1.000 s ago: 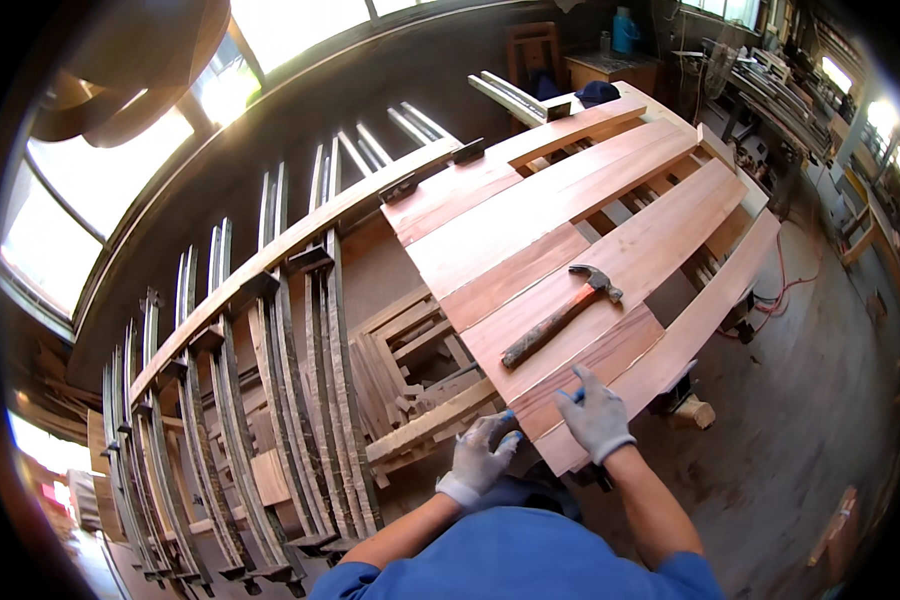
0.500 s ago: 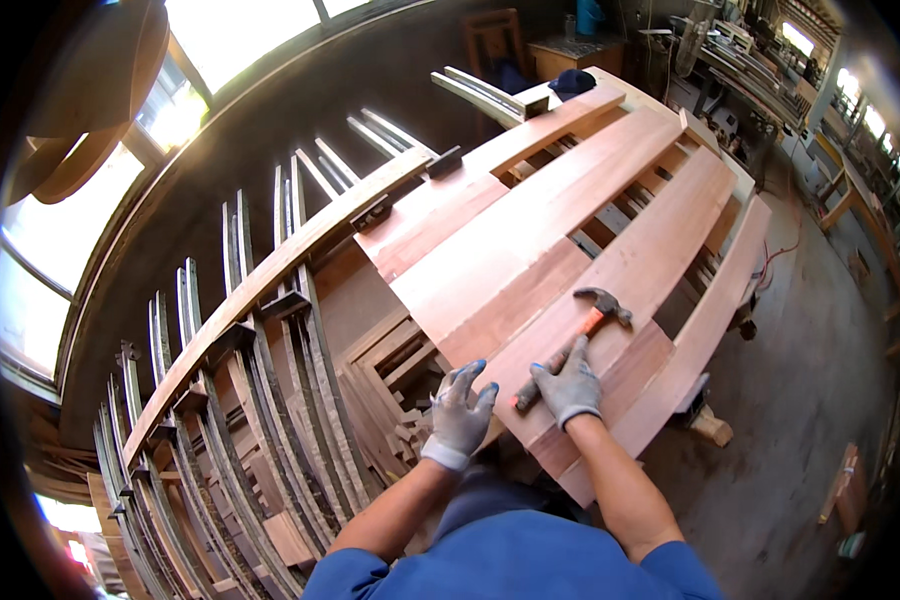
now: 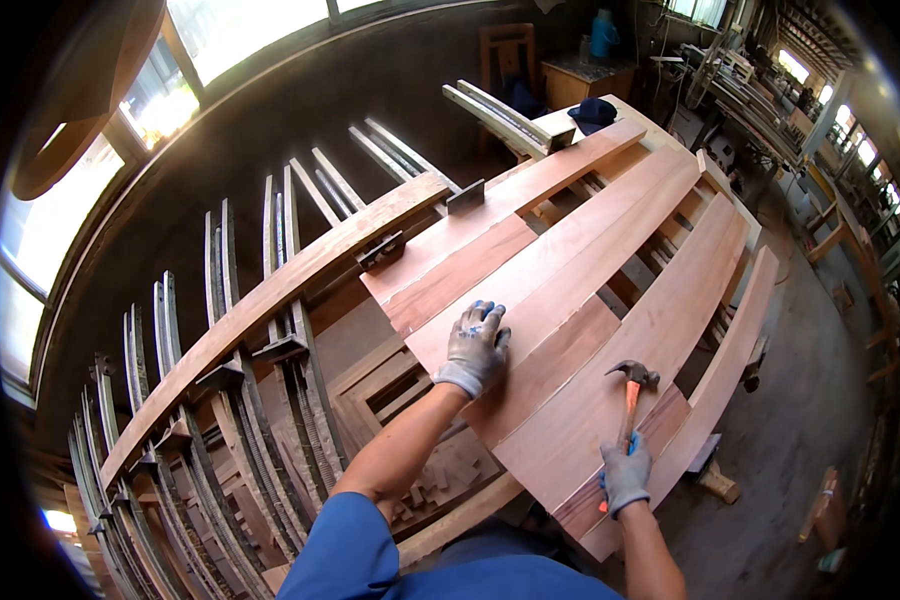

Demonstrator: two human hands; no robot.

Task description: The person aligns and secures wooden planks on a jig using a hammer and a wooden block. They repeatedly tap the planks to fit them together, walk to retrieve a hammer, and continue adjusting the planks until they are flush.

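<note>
My right hand (image 3: 626, 472), in a grey glove with blue fingertips, is closed round the handle of a claw hammer (image 3: 632, 392). The hammer's dark head points away from me, over the near end of a wooden board (image 3: 590, 400); its orange-red shaft shows on both sides of my fist. My left hand (image 3: 475, 345), gloved alike, rests with bent, slightly spread fingers on the near end of another pale board (image 3: 560, 270). Nothing shows in its grip. Between the two hands, a shorter, darker reddish piece (image 3: 555, 355) lies against the boards.
Metal bar clamps (image 3: 300, 400) stand in a row at the left, with a long curved-looking wooden rail (image 3: 270, 295) across them. Wood offcuts (image 3: 440, 470) lie below, near my left arm. A dark cap (image 3: 592, 114) sits at the boards' far end. Concrete floor (image 3: 770, 440) lies to the right.
My right hand has picked up the hammer, which lay on the board, and moved it to the right. My left hand has gone forward from the boards' near edge onto a board.
</note>
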